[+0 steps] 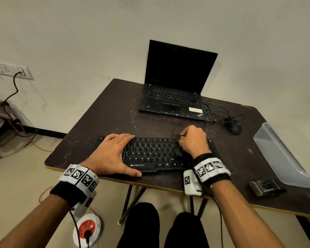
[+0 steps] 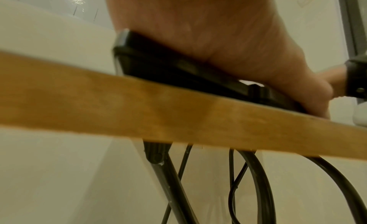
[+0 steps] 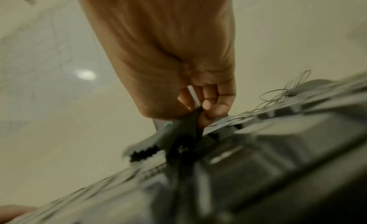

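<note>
Two hands were on the black keyboard, which lay in the lower middle of the head view, close to the near edge of the dark table. The left hand lay flat over the keyboard's left end, fingers straight and thumb along the near rim. It pressed the board down rather than gripping it, and the left wrist view showed the palm on that rim above the table's wooden edge. The right hand, curled over the right end of the keys, pinched a small dark cloth between thumb and fingertips, with its loose end hanging onto the keys. Whether it was truly cloth or a soft brush, the blur did not let me tell.

Judging from this, the cleaning looked to be underway but not finished. Only the right end was being worked, while the middle rows lay bare and the left keys were covered by the steadying hand. No frame showed which keys were already clean. Beyond, in the upper middle, stood an open laptop, with a mouse to its right.
</note>
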A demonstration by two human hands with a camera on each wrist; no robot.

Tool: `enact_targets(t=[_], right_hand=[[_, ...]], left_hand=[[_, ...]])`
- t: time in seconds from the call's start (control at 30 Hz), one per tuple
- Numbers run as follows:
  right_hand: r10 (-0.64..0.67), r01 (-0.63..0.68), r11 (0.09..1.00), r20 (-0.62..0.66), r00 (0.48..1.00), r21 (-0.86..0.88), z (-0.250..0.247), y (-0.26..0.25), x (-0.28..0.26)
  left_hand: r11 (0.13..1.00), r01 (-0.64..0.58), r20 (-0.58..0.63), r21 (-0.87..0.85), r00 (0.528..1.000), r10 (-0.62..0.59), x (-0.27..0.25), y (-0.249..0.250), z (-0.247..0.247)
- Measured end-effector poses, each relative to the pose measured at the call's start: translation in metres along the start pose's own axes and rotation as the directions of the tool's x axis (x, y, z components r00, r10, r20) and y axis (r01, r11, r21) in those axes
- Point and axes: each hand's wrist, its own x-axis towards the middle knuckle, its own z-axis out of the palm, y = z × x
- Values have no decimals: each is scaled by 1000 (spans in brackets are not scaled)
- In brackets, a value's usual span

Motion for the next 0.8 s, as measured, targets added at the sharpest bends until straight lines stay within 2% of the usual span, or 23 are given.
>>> enact_targets(t=[0.03,0.1,0.27,0.33,0.43,0.47,0.6,0.63,0.67,0.73,0.8], right_hand=[[30,-29,999,-12,999,16,-5,7,1],[0,1,997,-6,1000,81,-1,0,-2],[-246,230,963,113,963,138,31,-41,-28],[-212,197,971,105,972,137,27,-29,-29],[-77,75,984,9,997,164,15,-8,-29],[-81,80,981,-2,997,175,15,-10,-34],[-292,270,941,85,953,203,36,-43,-68],[-295,275,941,79,952,199,37,-41,-73],[-266,250,949,65,962,192,32,-37,-72],[-124,123,979,-1,992,163,18,-13,-63],[10,5,991,-110,994,133,6,12,-59]], left_hand=[[1000,0,-3,4,1000,0,0,0,0],[1000,-4,-1,7,1000,4,-1,1,-1],[1000,-14,-10,18,1000,15,0,2,-1],[1000,-13,-11,20,1000,13,0,1,0],[1000,-4,-5,17,1000,4,0,-1,1],[1000,-5,-3,20,1000,5,0,-2,1],[999,-19,-35,29,999,20,0,-2,2],[999,-23,-30,28,999,24,1,-2,3],[1000,-17,-35,24,999,18,0,-4,4],[1000,-4,-25,15,1000,4,-1,-4,5],[1000,2,-24,5,1000,-1,0,-5,4]])
